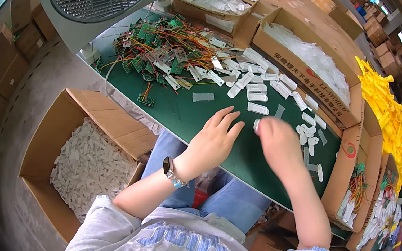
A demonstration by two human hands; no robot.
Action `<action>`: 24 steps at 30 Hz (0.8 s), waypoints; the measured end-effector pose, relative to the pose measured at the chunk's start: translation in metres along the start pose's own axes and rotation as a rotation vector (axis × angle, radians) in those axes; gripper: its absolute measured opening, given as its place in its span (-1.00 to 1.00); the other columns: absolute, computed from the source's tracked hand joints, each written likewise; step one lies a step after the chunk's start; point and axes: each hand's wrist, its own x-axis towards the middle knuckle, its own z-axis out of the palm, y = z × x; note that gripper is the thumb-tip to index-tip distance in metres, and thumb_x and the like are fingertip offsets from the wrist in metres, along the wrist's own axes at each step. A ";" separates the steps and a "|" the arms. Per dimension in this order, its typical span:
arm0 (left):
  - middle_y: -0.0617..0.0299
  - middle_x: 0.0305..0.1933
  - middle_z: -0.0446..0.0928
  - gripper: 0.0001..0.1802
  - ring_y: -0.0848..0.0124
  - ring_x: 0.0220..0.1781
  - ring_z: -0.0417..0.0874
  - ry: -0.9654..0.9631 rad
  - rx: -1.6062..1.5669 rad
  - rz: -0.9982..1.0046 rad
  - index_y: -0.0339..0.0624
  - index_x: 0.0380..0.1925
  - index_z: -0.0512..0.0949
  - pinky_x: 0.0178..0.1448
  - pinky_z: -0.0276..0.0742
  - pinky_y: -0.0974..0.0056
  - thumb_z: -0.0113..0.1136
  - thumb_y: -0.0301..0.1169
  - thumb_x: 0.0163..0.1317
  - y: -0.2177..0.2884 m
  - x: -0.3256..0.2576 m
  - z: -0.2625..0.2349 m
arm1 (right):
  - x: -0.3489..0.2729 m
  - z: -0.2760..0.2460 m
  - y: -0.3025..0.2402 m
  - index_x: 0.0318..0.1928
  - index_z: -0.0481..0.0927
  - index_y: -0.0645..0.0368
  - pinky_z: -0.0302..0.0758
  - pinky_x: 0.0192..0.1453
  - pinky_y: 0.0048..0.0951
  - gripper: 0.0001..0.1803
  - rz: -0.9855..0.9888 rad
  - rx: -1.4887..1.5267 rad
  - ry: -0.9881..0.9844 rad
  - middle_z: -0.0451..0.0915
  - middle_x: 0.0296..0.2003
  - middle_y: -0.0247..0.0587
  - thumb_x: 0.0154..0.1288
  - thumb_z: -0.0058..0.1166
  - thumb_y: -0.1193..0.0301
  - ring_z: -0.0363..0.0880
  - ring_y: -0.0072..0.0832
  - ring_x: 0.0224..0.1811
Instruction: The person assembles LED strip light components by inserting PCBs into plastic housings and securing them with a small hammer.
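The head view is showing two bare hands over the green table [249,156], close to its near edge. The right hand [279,143] is appearing blurred and is pinching a small white piece [256,125] at its fingertips; the long axis of this piece cannot be told. The left hand [213,141] is hovering palm down, fingers a little apart, and nothing is showing in it. The small piece is staying to the right of the left fingertips, between both hands. Just beyond it, toward the far edge, a white oblong case [257,108] is lying with its long axis roughly left to right, nearer to the right hand.

Toward the table's left corner, a heap of wired boards [164,46] is spreading. Along the far edge, a first box [194,11] and a longer box [322,106] are holding whitish pieces. By the right edge, a narrow box [340,177] is holding wired boards. Below the near edge, at left, an open carton [110,119] is containing many pale pieces.
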 end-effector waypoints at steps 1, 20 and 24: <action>-0.10 0.28 0.43 -0.53 0.00 0.45 0.35 -0.001 -0.004 0.007 -0.35 0.12 0.51 0.42 0.41 0.03 0.14 -0.53 0.14 0.001 0.002 0.000 | -0.011 -0.004 -0.012 -0.15 0.49 0.20 0.55 -0.14 -0.17 -0.83 0.009 -0.040 -0.057 0.52 -0.31 -0.16 0.24 0.07 0.50 0.59 -0.19 -0.22; 0.22 -0.22 0.60 -0.83 0.24 -0.06 0.62 -0.151 0.589 0.245 -0.11 -0.28 0.60 0.06 0.51 0.16 0.23 -0.53 0.08 -0.101 0.123 -0.030 | -0.091 0.019 -0.057 -0.15 0.62 0.21 0.56 0.13 -0.17 -0.75 0.279 0.221 0.243 0.64 0.02 -0.21 0.12 0.30 0.56 0.63 -0.21 0.08; 0.26 -0.28 0.70 -0.95 0.29 -0.08 0.69 -0.290 0.689 0.299 -0.02 -0.39 0.67 0.03 0.52 0.19 0.27 -0.42 0.13 -0.109 0.137 -0.036 | -0.093 0.021 -0.055 -0.16 0.62 0.23 0.56 0.15 -0.18 -0.76 0.289 0.268 0.244 0.64 0.01 -0.21 0.12 0.30 0.55 0.63 -0.21 0.09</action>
